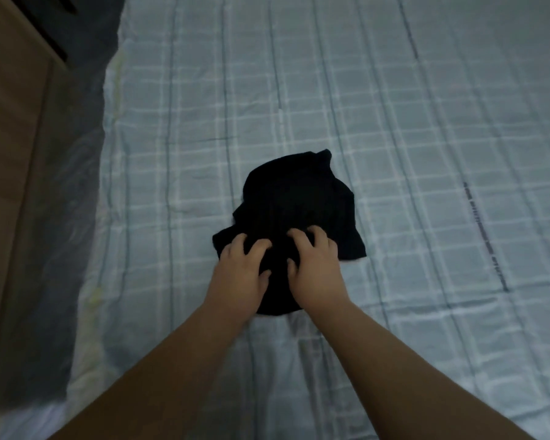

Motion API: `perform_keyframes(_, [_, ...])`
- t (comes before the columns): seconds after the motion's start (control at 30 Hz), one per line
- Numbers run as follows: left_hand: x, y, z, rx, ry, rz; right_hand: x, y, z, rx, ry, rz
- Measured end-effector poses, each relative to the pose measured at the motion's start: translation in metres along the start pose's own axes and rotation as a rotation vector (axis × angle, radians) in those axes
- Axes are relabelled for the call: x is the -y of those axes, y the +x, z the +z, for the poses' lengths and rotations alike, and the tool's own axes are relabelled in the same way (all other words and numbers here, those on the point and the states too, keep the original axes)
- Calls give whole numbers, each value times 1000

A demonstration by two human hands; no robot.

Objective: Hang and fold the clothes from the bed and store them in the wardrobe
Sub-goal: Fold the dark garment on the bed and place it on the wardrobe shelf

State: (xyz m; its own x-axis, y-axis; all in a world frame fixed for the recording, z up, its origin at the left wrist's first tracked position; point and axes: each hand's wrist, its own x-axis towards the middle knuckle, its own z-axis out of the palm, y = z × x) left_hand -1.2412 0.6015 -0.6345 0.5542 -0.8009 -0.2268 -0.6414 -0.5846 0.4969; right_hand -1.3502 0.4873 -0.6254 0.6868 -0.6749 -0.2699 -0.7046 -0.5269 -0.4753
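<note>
A small black garment lies crumpled in the middle of the bed, which has a pale blue checked sheet. Both hands rest on its near part. My left hand presses on the left side with its fingers curled into the cloth. My right hand sits beside it on the right, fingers bent and digging into the fabric. The garment's near edge is hidden under my hands and wrists. Its shape is too dark to make out folds.
The bed's left edge drops to a shadowed strip of floor. A brown wooden furniture panel stands along the far left. The checked sheet stretches away to the right and far side.
</note>
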Motion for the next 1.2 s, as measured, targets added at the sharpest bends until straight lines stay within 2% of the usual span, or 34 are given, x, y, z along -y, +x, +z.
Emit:
perform_keyframes(0.07, [-5,-11,-4,-13,-135,-9,2,-13,-3,-21,41,-16])
perform_keyframes(0.2, [-13,-47,-16,39,-264,-32,3,-49,-9,61,80,-43])
perform_keyframes(0.33, [-11,-72,-47,-25,-411,-199,-6,-79,-25,-48,205,-25])
perform_keyframes(0.4, [-13,-81,-67,68,-396,-251,-11,-93,-38,-145,226,9])
perform_keyframes(0.47, [-21,-94,-85,231,-300,-203,-13,-109,-54,-203,253,48])
perform_keyframes(0.53, [-35,-107,-103,278,-276,-151,-7,-124,-70,-207,284,76])
perform_keyframes(0.67, [-84,-132,-149,142,-472,-190,29,-165,-109,-88,291,26])
perform_keyframes(0.73, [-110,-146,-172,105,-640,-264,53,-195,-132,-113,245,-23])
perform_keyframes(0.87, [-174,-171,-215,30,-900,-303,96,-261,-169,-124,433,-105])
perform_keyframes(1.07, [-283,-200,-263,-23,-968,-105,101,-289,-255,-231,502,-117])
perform_keyframes(1.2, [-344,-215,-285,-130,-1050,-14,77,-294,-330,-196,488,-196])
